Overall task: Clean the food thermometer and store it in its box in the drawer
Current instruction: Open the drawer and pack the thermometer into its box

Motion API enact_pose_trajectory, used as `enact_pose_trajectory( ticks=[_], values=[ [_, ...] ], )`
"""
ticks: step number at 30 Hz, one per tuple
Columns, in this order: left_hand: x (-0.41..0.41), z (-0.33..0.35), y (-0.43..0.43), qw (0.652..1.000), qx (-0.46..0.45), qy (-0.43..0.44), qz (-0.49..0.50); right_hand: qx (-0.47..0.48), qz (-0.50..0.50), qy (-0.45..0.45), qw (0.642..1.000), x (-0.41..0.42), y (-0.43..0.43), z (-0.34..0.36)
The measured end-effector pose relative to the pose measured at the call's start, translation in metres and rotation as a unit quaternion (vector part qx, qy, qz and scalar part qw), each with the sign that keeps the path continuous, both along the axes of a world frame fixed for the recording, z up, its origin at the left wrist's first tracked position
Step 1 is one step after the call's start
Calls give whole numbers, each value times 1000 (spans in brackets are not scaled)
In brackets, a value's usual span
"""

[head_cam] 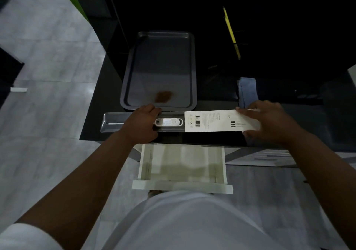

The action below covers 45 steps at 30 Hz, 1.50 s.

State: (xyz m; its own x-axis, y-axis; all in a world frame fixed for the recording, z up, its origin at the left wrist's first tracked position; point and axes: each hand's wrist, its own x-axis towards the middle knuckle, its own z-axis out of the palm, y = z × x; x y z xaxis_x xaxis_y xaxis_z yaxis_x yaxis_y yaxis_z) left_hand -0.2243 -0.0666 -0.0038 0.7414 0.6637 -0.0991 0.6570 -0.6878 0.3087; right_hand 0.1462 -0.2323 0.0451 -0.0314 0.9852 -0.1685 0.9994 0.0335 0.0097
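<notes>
Grey inner tray [109, 118] lies left-right along the counter edge. Your left hand [141, 123] grips it mid-length, fingers curled over. The thermometer [168, 122] sits in it, long axis left-right, probe pointing left. White sleeve [212, 121] covers the tray's right end, and your right hand [269, 122] pinches the sleeve. Drawer [183, 165] is open below.

Mid-frame, the thermometer [169, 122] lies in its box [113, 120] on the table [90, 128]; box sleeve [215, 121] right of it, baking tray [133, 57] above, cloth [248, 89] upper right of the sleeve, open drawer [183, 165] below.
</notes>
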Motion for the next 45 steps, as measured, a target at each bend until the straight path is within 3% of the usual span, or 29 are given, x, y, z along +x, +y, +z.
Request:
enact_pose_trajectory(
  ticks=[45],
  values=[
    [-3,9,-8,998,-51,-47,-12,22,6,6,1000,-15,2,9]
  ],
)
